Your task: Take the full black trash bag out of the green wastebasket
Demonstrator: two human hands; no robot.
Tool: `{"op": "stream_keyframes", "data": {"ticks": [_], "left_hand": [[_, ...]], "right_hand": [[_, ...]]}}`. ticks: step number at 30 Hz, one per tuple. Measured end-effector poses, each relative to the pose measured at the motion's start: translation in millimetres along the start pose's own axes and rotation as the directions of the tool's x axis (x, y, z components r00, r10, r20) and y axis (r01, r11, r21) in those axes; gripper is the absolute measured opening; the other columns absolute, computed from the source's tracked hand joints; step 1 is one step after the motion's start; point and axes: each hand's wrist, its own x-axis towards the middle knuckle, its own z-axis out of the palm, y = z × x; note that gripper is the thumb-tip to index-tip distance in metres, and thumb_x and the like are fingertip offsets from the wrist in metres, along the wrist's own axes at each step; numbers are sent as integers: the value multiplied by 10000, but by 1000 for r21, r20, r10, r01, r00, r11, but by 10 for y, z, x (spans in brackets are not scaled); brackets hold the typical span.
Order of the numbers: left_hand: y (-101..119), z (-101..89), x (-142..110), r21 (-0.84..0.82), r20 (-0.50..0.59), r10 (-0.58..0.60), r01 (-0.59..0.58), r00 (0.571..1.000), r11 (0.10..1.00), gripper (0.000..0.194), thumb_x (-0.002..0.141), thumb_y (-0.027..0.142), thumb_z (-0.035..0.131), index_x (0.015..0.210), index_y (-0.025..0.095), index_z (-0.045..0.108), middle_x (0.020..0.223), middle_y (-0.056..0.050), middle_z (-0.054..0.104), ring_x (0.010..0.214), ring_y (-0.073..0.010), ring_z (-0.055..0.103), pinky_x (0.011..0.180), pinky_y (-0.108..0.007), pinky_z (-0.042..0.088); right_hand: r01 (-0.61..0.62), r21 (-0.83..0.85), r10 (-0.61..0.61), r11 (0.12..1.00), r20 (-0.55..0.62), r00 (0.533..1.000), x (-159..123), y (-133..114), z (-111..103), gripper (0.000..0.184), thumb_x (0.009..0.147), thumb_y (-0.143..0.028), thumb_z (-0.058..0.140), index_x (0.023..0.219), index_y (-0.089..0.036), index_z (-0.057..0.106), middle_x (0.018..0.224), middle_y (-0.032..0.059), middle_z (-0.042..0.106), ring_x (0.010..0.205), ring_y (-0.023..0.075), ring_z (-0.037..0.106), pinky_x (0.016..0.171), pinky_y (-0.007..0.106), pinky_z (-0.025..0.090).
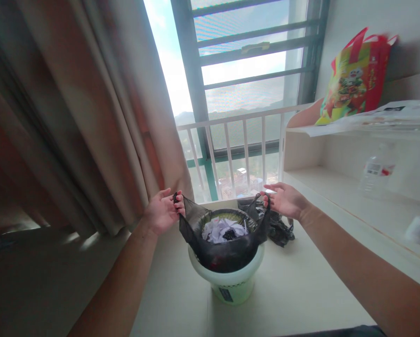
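Note:
A pale green waste bin (231, 283) stands on the floor below the window. A black plastic bag (227, 252) lines it and holds crumpled white paper (221, 230). My left hand (162, 210) pinches the bag's left handle loop above the bin's rim. My right hand (283, 199) pinches the right handle loop, with the other fingers spread. Both handles are pulled up and outward, so the bag's mouth is stretched wide.
Another crumpled black bag (280, 229) lies on the floor behind the bin. A beige curtain (90, 117) hangs at the left. At the right, white shelves (336, 187) carry a red and yellow gift bag (357, 75) and a clear bottle (374, 175). A barred window (241, 93) fills the back.

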Motion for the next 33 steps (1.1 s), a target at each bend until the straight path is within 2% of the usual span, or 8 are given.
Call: {"op": "stream_keyframes", "data": {"ticks": [7,15,22,33], "left_hand": [[10,30,-12,16,-15,0,0,1000,1000,195,979,261,476,1007,110,596,747,-14,550,521,-125,524,488,-270,482],[68,-43,-45,17,-20,15,-15,1000,1000,193,973,254,485,1018,109,604,750,-18,559,518,-132,536,486,-281,494],[144,-71,-96,23,-35,44,-43,998,999,193,978,261,478,1013,116,600,735,-13,553,512,-133,523,471,-284,488],[150,-107,-161,74,-64,79,-74,995,995,167,941,212,510,1010,111,624,768,-35,585,532,-134,530,480,-287,513]], "right_hand": [[-8,-13,8,1000,3,1000,-47,-15,61,314,952,-197,566,1262,-164,533,1014,134,631,704,169,615,563,287,613],[7,-15,-7,1000,6,1000,-51,-52,103,304,947,-211,564,1247,-168,541,992,134,643,710,185,621,569,306,619],[115,0,-115,993,6,993,-109,-189,145,193,928,-192,554,1119,-182,588,945,110,648,680,188,609,538,308,607],[130,-11,-129,992,26,991,-231,-271,240,180,913,-183,561,1087,-175,607,918,122,657,694,196,609,557,311,609]]}}
